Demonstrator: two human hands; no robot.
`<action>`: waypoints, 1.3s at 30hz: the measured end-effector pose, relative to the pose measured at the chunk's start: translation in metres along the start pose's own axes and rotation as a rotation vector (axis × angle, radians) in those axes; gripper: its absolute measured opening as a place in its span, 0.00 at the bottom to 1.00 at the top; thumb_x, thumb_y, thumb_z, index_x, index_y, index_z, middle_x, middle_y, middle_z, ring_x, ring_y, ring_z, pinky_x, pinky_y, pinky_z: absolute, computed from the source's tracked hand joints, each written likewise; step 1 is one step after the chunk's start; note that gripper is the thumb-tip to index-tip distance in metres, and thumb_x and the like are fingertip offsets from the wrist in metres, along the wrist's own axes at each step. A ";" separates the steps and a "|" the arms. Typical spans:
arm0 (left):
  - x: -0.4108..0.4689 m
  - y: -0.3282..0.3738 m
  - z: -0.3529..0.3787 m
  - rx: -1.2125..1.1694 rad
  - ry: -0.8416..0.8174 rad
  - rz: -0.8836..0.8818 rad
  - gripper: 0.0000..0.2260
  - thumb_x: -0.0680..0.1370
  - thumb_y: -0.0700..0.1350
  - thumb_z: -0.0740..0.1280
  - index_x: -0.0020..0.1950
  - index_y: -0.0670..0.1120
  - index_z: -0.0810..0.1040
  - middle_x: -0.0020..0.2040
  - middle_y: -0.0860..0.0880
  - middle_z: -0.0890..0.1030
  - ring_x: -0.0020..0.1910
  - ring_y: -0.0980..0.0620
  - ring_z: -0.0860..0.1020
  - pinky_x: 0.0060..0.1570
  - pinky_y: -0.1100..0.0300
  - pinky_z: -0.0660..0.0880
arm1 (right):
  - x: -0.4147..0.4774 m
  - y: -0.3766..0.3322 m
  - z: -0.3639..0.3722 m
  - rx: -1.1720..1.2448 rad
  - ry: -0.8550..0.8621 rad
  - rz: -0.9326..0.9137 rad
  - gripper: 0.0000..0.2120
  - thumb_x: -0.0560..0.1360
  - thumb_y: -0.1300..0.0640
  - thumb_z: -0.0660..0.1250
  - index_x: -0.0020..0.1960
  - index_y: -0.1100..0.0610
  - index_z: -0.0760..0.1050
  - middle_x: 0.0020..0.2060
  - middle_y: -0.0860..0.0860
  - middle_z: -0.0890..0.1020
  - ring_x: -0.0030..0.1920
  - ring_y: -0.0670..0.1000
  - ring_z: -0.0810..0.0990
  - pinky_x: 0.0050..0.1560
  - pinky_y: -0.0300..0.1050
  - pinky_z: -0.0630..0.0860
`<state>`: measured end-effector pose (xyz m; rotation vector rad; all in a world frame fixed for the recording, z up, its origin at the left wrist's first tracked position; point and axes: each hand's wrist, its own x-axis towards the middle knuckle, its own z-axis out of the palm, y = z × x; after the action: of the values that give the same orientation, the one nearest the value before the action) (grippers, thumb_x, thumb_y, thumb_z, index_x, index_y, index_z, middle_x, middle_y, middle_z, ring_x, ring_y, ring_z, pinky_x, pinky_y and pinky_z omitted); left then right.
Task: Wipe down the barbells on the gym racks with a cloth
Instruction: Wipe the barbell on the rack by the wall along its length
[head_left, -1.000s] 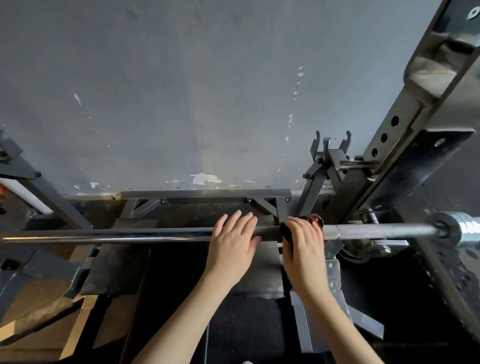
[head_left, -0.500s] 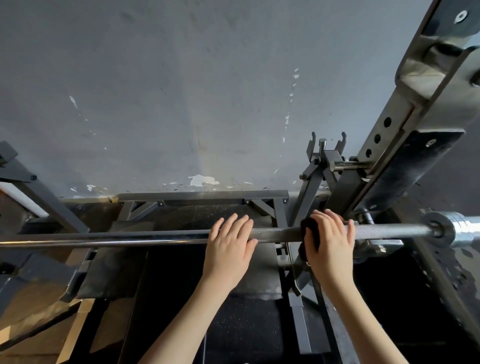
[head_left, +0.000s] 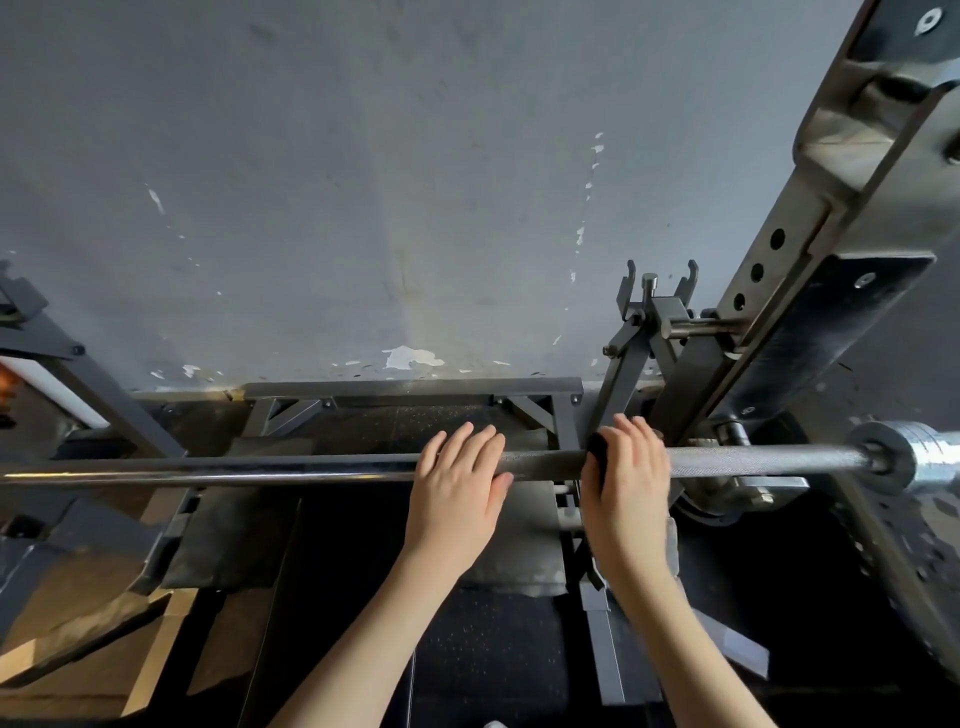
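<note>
A steel barbell (head_left: 249, 470) runs left to right across the view, its knurled part (head_left: 753, 460) reaching a silver sleeve (head_left: 930, 457) at the right edge. My left hand (head_left: 457, 488) lies over the bar near the middle, fingers straight and thumb under the shaft. A little to the right, my right hand (head_left: 631, 483) grips the bar through a dark cloth (head_left: 597, 457) that peeps out at its left side. Most of the cloth is hidden under the palm.
A black rack upright (head_left: 810, 291) with holes leans at the right, with a J-hook fitting (head_left: 657, 312) beside it. A grey wall (head_left: 363, 182) stands behind. A dark frame crossbar (head_left: 410, 387) and a padded bench (head_left: 519, 561) lie below the bar. Rack parts (head_left: 47, 343) sit left.
My right hand with the cloth slid right along the bar, then came back a little to the left. My left hand stayed on the bar.
</note>
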<state>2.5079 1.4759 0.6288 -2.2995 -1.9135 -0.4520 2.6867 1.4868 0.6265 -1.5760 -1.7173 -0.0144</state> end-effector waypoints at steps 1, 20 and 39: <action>0.000 0.000 0.000 0.000 0.001 0.000 0.21 0.79 0.53 0.54 0.63 0.46 0.78 0.63 0.50 0.79 0.65 0.47 0.75 0.68 0.51 0.59 | -0.004 -0.006 0.003 0.020 -0.032 -0.079 0.09 0.73 0.64 0.63 0.53 0.65 0.75 0.57 0.62 0.78 0.64 0.64 0.72 0.67 0.62 0.66; -0.001 0.006 -0.002 0.017 0.001 -0.049 0.21 0.79 0.52 0.54 0.63 0.45 0.79 0.63 0.49 0.79 0.65 0.47 0.75 0.68 0.50 0.60 | 0.002 0.023 -0.015 0.039 -0.032 -0.001 0.12 0.73 0.64 0.68 0.56 0.66 0.76 0.63 0.63 0.75 0.65 0.64 0.70 0.69 0.60 0.65; -0.004 0.003 0.001 -0.016 0.036 -0.018 0.21 0.80 0.50 0.53 0.65 0.45 0.78 0.64 0.49 0.79 0.65 0.47 0.75 0.69 0.49 0.59 | 0.005 0.031 -0.017 -0.011 -0.185 -0.194 0.18 0.69 0.67 0.73 0.58 0.63 0.76 0.58 0.59 0.78 0.63 0.62 0.74 0.67 0.61 0.68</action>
<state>2.5105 1.4720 0.6275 -2.2698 -1.9222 -0.5093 2.7226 1.4896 0.6265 -1.4498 -2.0127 0.0256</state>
